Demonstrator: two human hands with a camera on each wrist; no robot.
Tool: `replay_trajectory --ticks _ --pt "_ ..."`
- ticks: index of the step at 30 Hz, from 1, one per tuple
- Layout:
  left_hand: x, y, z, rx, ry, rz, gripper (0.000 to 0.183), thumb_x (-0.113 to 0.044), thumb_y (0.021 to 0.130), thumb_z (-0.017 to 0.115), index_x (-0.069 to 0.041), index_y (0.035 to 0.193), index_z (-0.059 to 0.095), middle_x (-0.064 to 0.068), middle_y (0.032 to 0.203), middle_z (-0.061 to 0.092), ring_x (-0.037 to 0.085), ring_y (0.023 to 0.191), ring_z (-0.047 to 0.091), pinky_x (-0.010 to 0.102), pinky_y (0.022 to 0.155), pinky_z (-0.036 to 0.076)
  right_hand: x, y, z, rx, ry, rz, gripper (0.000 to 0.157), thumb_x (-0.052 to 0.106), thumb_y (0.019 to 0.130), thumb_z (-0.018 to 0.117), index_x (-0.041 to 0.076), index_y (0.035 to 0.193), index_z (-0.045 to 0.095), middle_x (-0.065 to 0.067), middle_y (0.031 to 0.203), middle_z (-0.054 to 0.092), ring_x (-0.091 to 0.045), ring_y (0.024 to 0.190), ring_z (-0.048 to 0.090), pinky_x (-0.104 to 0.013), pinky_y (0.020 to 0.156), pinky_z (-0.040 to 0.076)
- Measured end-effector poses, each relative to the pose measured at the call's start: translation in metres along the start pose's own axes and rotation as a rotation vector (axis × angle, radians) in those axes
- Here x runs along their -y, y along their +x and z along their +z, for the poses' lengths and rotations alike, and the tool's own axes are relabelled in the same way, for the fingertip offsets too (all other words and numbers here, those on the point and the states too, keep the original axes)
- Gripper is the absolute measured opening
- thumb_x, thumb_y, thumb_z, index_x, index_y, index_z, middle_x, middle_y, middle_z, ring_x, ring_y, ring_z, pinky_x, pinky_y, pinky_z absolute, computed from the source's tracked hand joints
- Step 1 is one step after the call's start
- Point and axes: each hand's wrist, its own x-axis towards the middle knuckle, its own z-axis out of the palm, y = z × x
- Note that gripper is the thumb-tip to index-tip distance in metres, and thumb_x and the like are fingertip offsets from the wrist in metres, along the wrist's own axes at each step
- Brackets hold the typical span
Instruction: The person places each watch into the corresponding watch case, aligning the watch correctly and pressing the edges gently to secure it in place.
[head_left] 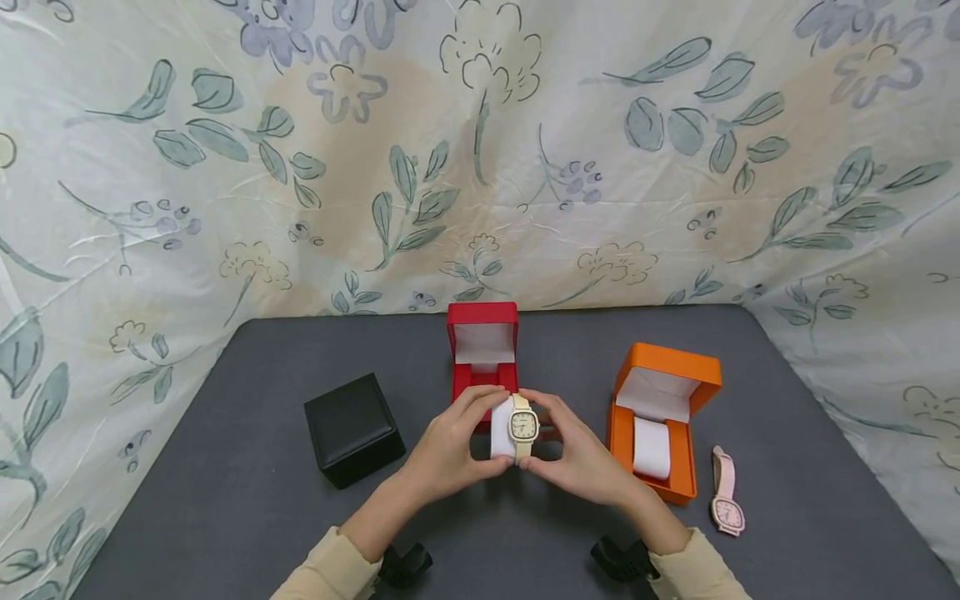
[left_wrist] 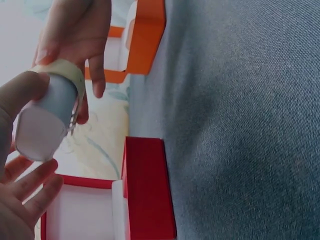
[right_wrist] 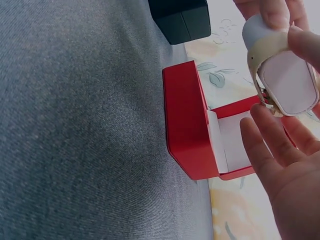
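Observation:
A cream wristwatch [head_left: 523,426] with a square face sits round a white watch cushion [head_left: 502,433], near its right end, dial up. My left hand [head_left: 447,446] grips the cushion's left end between thumb and fingers. From the other side, my right hand [head_left: 581,457] pinches the watch, thumb at the near side of the strap and fingers at the far side. The wrist views show the strap [right_wrist: 264,52] looped round the cushion, its clasp on the underside. Directly behind the hands stands an open red box [head_left: 483,313], partly hidden by them.
A closed black box [head_left: 352,429] stands to the left on the grey tabletop [head_left: 270,517]. At the right is an open orange box [head_left: 684,467] with a white cushion [head_left: 651,447] inside. A pink watch [head_left: 725,492] lies beside it. Floral cloth [head_left: 525,250] hangs behind.

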Motion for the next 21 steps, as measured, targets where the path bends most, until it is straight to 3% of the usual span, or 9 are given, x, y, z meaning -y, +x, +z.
replay_trajectory --ticks 11,21 --pt "0.0051 -0.0038 -0.0051 0.024 -0.053 0.013 0.086 -0.025 0.065 0.084 -0.016 0.137 0.037 0.000 0.133 0.044 0.020 0.112 0.050 0.033 0.089 0.049 0.0021 -0.0011 -0.0032 -0.020 -0.003 0.003 0.082 0.025 0.074 0.077 0.017 0.142 0.031 0.004 0.132 0.041 -0.014 0.100 0.055 -0.033 0.086 0.050" --pt "0.0044 -0.0036 -0.0032 -0.009 -0.054 0.042 0.084 -0.030 0.065 0.084 -0.017 0.135 0.040 -0.003 0.131 0.046 0.008 0.112 0.047 0.031 0.090 0.048 0.0004 -0.0003 -0.0023 0.004 -0.022 -0.066 0.082 0.025 0.076 0.075 0.019 0.143 0.028 -0.001 0.133 0.040 -0.012 0.099 0.054 -0.031 0.087 0.050"
